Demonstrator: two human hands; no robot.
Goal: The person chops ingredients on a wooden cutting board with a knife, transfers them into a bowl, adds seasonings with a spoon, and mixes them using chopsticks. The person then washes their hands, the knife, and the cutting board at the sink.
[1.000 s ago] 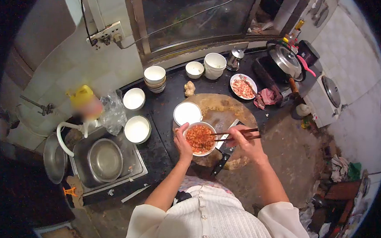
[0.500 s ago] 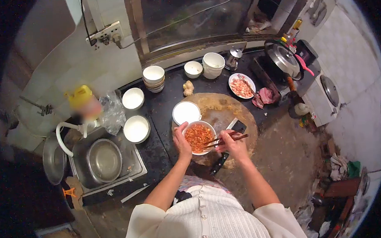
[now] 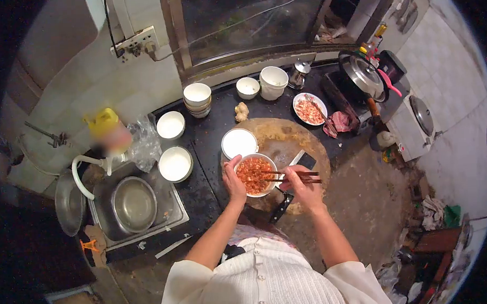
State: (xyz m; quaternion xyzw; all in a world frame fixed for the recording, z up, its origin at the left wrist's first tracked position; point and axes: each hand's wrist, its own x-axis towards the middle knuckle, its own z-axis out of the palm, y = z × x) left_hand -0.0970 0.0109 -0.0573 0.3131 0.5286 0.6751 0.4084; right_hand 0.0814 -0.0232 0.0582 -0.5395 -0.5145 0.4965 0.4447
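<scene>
My left hand (image 3: pixel 234 183) cups the left side of a white bowl (image 3: pixel 262 195), which is filled with chopped reddish food (image 3: pixel 250 173). Between the fingers of my right hand (image 3: pixel 305 192) is a pair of dark chopsticks (image 3: pixel 312 173), their tips in the food. The bowl rests on a round wooden chopping board (image 3: pixel 304 135). Touching or close to its far edge is a round white dish or lid (image 3: pixel 239 143). A knife handle with pale studs (image 3: pixel 281 207) shows below my right hand. Another dark handle or blade end (image 3: pixel 306 160) lies just beyond that hand.
White bowls (image 3: pixel 175 164) stand left, with a stack (image 3: pixel 197 93) behind. Ginger (image 3: pixel 241 111) lies beyond the board. A plate of chopped pinkish food (image 3: pixel 310 123) sits near the stove, which holds a lidded pan (image 3: pixel 361 75). The sink (image 3: pixel 168 221) contains a metal basin (image 3: pixel 136 229).
My right hand and the chopsticks have shifted slightly right, and the chopsticks now lie flatter across the bowl. My left hand keeps its hold on the bowl.
</scene>
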